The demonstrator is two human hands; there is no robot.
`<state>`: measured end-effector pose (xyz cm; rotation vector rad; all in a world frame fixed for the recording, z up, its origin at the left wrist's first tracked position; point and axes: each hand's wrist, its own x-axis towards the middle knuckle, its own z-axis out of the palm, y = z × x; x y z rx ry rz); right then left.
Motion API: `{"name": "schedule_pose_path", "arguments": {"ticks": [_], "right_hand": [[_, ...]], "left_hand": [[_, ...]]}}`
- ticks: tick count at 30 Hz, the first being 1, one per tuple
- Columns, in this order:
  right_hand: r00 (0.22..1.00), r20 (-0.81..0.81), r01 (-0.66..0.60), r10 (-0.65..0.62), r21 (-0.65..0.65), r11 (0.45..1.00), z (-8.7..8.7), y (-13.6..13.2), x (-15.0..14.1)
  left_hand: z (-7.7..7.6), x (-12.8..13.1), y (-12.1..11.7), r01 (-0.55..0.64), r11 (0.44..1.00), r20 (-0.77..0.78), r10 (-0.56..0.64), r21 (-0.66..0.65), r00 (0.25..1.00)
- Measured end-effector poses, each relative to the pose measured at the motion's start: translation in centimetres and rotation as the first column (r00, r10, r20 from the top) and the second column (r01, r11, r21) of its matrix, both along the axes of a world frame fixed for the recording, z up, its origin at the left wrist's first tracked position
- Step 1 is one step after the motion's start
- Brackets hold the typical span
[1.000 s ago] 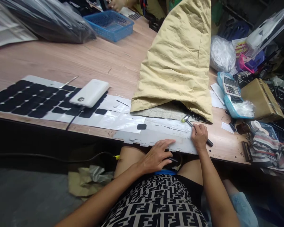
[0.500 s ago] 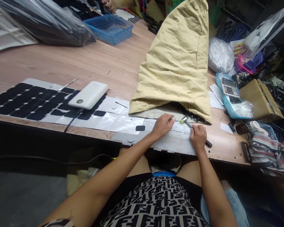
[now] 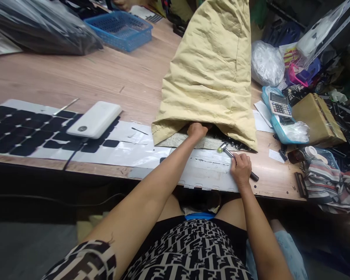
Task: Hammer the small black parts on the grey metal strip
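Note:
My left hand (image 3: 197, 130) reaches into the mouth of a large yellow cloth sack (image 3: 211, 74) lying on the table; its fingers are hidden under the cloth. Small black parts (image 3: 239, 145) show at the sack's opening. My right hand (image 3: 241, 168) is closed around the handle of a small hammer (image 3: 228, 153), its head resting just in front of the sack, with a yellowish face on one end. Beneath the hammer and my hands lies a whitish sheet (image 3: 207, 171) along the table's front edge.
Left on the table are a white power bank (image 3: 96, 118) with a cable and flat black pieces (image 3: 17, 126) on white sheet. A blue basket (image 3: 119, 31) stands farther back. To the right are a calculator (image 3: 279, 104), a cardboard box (image 3: 317, 118) and a striped cloth (image 3: 323, 182).
My left hand has moved forward from the white sheet into the sack's mouth. The right hand keeps its hold on the hammer, almost in place. The camera view has shifted slightly.

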<state>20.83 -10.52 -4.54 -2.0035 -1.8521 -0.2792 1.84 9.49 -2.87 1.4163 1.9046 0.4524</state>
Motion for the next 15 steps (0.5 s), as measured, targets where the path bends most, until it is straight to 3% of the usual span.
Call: {"name": "schedule_pose_path", "arguments": {"ticks": [5,11,15], "right_hand": [[1.000,0.014,0.010,-0.010,0.000,1.000,0.2,0.0,-0.1],[1.000,0.019,0.012,-0.012,-0.027,1.000,0.5,0.0,-0.1],[1.000,0.008,0.017,-0.017,-0.015,1.000,0.3,0.0,-0.1]], "left_hand": [[0.4,-0.8,-0.6,0.102,0.993,-0.144,-0.108,-0.053,0.984],[1.2,-0.2,-1.7,0.109,0.994,-0.195,-0.105,0.009,0.975],[1.0,-1.2,-3.2,0.159,0.984,-0.198,-0.141,0.078,0.970]]}}
